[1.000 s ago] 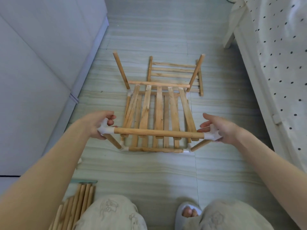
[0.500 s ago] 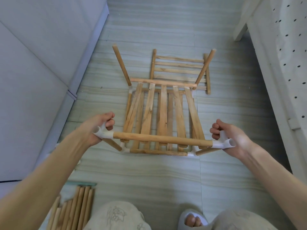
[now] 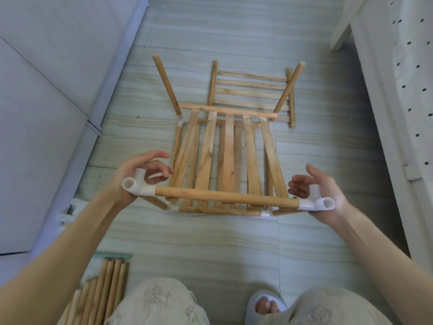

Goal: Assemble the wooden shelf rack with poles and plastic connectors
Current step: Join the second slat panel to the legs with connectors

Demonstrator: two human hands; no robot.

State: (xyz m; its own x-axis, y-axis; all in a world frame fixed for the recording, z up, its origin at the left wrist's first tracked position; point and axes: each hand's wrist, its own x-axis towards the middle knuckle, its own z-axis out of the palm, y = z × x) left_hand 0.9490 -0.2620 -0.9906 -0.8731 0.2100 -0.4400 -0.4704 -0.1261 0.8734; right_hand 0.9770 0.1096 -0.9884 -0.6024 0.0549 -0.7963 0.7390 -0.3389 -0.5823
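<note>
Pole (image 3: 226, 197) with white connectors between both palms, left fingers (image 3: 156, 158) and right fingers (image 3: 298, 184) spread, relaxed.

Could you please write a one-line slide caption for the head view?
Both hands, left and right, cradle the connectors capping the rack's front pole.

At frame centre the half-built rack (image 3: 225, 160) stands on the floor (image 3: 210, 242). A loose slatted panel (image 3: 251, 90) lies behind it, toward the top. A bundle of poles (image 3: 100, 294) lies at lower left. A bed (image 3: 403, 90) runs along the right edge, a cabinet (image 3: 46, 90) along the left.
</note>
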